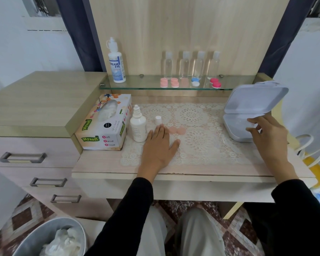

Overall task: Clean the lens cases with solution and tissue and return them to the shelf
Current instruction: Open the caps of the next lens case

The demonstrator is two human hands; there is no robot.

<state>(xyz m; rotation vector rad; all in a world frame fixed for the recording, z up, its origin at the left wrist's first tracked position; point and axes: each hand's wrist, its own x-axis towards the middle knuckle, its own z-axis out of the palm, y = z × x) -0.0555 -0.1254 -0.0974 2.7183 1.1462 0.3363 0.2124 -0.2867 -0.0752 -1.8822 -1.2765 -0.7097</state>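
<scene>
A pale pink lens case (176, 130) lies on the lace mat, just past the fingertips of my left hand (160, 145), which rests flat with straight fingers. Left of it stands an uncapped white solution bottle (138, 127), its white cap (158, 120) beside it. My right hand (266, 133) hovers over the open grey box (238, 134), fingers loosely bent, holding nothing. On the glass shelf (146, 86) sit several lens cases: pink ones (169, 82), a blue and white one (195, 82) and a magenta one (215, 83). The tissue box (104, 124) lies at the left.
A large solution bottle (116, 61) and several clear small bottles (191, 64) stand on the shelf. Drawers (26, 157) are at the left. A metal bin (50, 237) with used tissue sits on the floor, lower left. The box lid (255, 98) stands raised.
</scene>
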